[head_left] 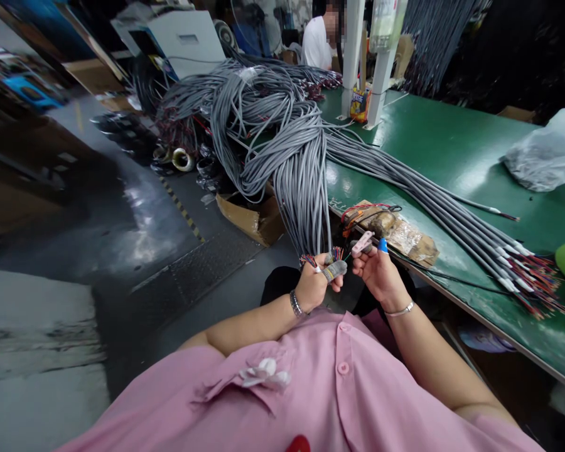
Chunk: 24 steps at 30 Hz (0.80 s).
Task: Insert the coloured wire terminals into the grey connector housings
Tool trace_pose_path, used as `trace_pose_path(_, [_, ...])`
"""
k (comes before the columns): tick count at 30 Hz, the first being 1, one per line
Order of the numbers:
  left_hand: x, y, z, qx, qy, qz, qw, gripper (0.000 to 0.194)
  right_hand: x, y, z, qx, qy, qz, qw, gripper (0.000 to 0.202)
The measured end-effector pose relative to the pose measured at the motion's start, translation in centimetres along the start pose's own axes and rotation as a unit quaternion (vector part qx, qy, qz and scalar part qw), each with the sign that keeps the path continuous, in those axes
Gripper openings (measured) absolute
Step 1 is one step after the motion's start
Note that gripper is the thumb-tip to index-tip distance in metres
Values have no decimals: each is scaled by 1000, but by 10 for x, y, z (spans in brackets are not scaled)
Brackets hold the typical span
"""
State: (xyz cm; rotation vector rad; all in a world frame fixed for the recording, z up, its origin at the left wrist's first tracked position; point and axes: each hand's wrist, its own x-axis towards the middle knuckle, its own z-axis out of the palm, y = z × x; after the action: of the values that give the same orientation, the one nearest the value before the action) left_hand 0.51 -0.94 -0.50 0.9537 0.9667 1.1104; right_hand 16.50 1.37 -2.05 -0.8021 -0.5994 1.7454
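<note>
My left hand, with grey covers on some fingers, is closed around the end of a grey cable, whose thin coloured wires stick up past the fingers. Close on its right, my right hand pinches a small pink tool between thumb and fingers; a blue cover sits on one fingertip. A thin green wire runs between the two hands. Behind them hangs a thick bundle of grey cables over the table's edge.
On the green table lie more grey cables with stripped ends, a taped cardboard piece and a plastic bag. An open carton stands on the floor. A person in white is beyond the table.
</note>
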Motion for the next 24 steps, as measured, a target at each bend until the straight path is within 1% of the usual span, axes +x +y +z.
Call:
trace_pose_path(4, [4,4,5,-21,2,5,1000,37,8,-3,6,-53,33,-39,997,44])
trace_pose_path(7, [7,4,7,-25,5,-2,1000,37,9,-1,6,-51,64,-71,994,42])
trace_pose_path(12, [10,1,8,-15,0,-6,1000,38,10,0,6,11,69,-45,997,36])
trace_pose_path(16, [11,-1,10,-6,-4,-4,1000,37,12,1,8,38,91,-56,994,31])
trace_pose_path(20, [11,-2,10,3,-3,-1,1000,38,11,3,9,54,68,-47,995,36])
trace_pose_path(24, [9,-4,6,3,-4,-1,1000,37,9,7,3,62,58,-24,996,46])
